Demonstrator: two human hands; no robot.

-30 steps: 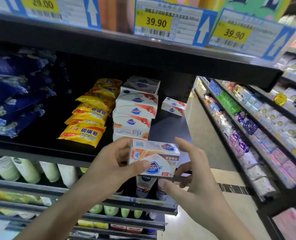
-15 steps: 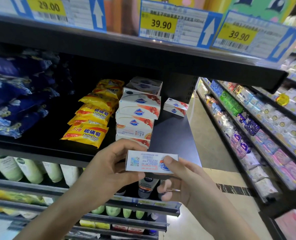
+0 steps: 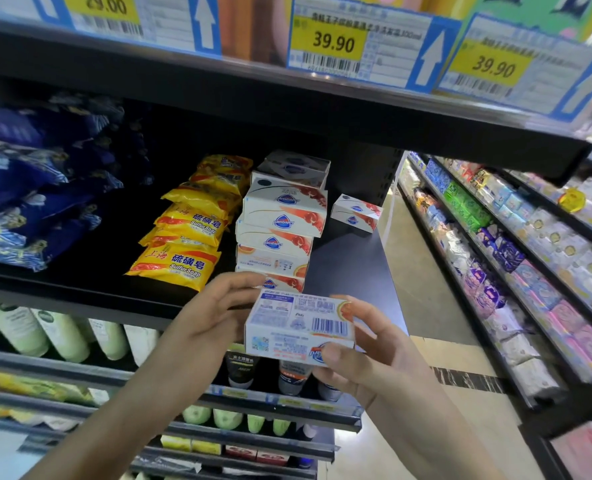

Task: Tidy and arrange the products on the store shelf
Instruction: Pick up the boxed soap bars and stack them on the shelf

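Shelf (image 3: 350, 271), left to right: blue packs (image 3: 28, 188) at 9 o'clock, yellow soap bags (image 3: 183, 261) stacked beside them, then a stack of white boxes (image 3: 280, 223) at centre; one lone box (image 3: 355, 213) sits apart at its 3 o'clock. In front of the shelf edge, 6 o'clock of the stack: left hand (image 3: 204, 327) grips a soap box (image 3: 299, 327), barcode face up; right hand (image 3: 367, 358) pinches its right end, thumb on the near face.
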